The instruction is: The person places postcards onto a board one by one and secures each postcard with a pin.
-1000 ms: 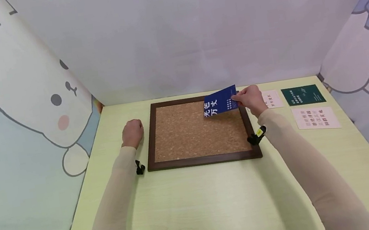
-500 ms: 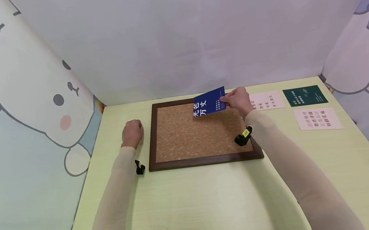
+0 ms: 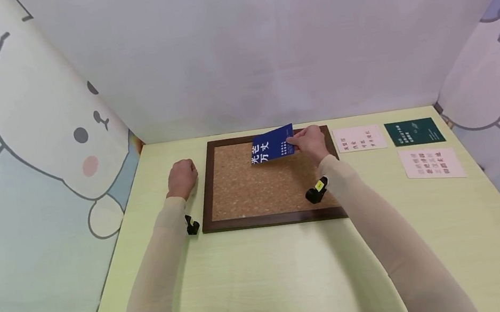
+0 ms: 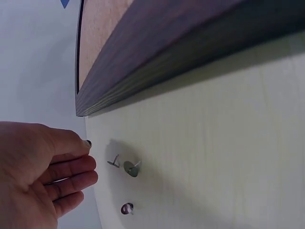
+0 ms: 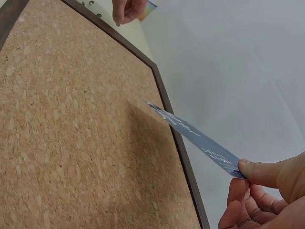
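Observation:
My right hand pinches the right edge of a blue card with white characters. The card is tilted above the upper part of a cork board, its far end near the cork in the right wrist view. Left of the board, my left hand pinches a small thumbtack between thumb and forefinger; only its dark tip end shows. Three loose thumbtacks lie beside that hand on the table, one a flat-headed thumbtack with its pin up.
The cork board has a raised dark wooden frame. Right of it lie a pink card, a dark green card and another pink card. A pale wall stands behind the light wooden table.
My right hand has carried the blue card leftward over the cork board, then slightly lower in the head view. The first pink card has come fully into sight. My left hand stays almost still.

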Tool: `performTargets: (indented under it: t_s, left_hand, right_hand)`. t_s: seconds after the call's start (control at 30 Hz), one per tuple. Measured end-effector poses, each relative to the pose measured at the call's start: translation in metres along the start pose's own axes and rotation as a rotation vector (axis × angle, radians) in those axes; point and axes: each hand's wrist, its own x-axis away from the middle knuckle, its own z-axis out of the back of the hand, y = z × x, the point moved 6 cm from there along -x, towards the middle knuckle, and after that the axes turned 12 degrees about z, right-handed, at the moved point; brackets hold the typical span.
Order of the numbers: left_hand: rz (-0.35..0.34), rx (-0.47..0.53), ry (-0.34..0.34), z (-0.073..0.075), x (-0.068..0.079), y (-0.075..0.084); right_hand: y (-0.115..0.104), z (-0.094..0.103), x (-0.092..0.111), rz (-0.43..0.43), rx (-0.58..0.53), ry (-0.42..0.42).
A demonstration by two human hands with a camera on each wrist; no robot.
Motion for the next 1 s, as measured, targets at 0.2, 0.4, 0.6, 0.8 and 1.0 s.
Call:
performTargets:
  t_s: [0.2, 0.4, 0.6, 0.8, 1.0]
  left_hand:
    - [-0.003, -0.001, -0.003, 0.001, 0.0, 0.003]
    - [-0.011, 0.004, 0.005, 0.005, 0.0, 0.007]
    - [-0.025, 0.004, 0.016, 0.004, -0.001, 0.013]
    - [-0.039, 0.015, 0.024, 0.003, -0.001, 0.021]
    - [-0.035, 0.023, 0.012, -0.001, -0.003, 0.028]
  right_hand:
    - [0.001, -0.008, 0.002, 0.007, 0.037, -0.027]
    - [0.002, -0.022, -0.002, 0.014, 0.061, -0.033]
    - [0.007, -0.036, -0.005, 0.0, 0.092, 0.006]
    - [0.011, -0.047, -0.009, 0.015, 0.103, 0.025]
    - [0.016, -0.059, -0.013, -0.001, 0.096, 0.029]
